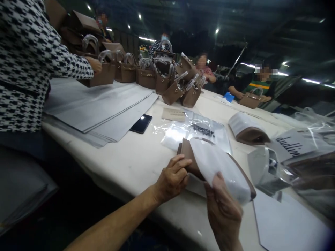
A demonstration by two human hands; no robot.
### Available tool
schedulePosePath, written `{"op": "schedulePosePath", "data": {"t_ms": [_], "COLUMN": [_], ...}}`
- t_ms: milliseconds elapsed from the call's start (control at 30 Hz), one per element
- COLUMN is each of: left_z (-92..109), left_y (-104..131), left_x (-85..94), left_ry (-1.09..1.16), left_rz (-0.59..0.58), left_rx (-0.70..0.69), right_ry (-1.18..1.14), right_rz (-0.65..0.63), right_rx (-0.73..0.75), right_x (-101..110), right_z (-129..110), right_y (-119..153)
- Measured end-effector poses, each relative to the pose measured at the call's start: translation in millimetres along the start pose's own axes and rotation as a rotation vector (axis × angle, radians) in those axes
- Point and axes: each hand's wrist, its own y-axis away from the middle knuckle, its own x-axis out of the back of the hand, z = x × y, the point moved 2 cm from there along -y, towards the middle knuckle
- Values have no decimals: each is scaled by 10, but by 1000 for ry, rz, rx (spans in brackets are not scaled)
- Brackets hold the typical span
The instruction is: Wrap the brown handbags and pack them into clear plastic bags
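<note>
A brown handbag (193, 161) lies tilted near the front edge of the table, with white wrapping sheet (222, 167) over its broad side. My left hand (174, 177) grips the bag's left end, its fingers bent against the brown panel. On the near side, my right hand (223, 205) pinches the white sheet between thumb and fingers. Just beyond the bag lies a clear plastic bag (209, 129) with dark print, beside a beige card (173, 114).
Grey sheets (104, 111) and a black phone (141, 123) lie left on the white table (125, 164). Several brown handbags (148, 78) stand behind. A wrapped bag (247, 129) and plastic bags (290, 144) lie right. A person's checked sleeve (70, 66) reaches in at left; others work beyond.
</note>
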Motion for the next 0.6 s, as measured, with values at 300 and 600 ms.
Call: {"op": "schedulePosePath", "data": {"t_ms": [300,600], "left_z": [-153,-212], "left_y": [7,-20], "left_x": [-27,95], "left_ry": [161,247], "left_rz": [42,-77], "left_rx": [72,163], "right_ry": [222,318], "right_rz": [-142,-113], "right_rx": [485,471], "right_x": [-245,-319], "right_z": [147,203], "right_y": [229,261]}}
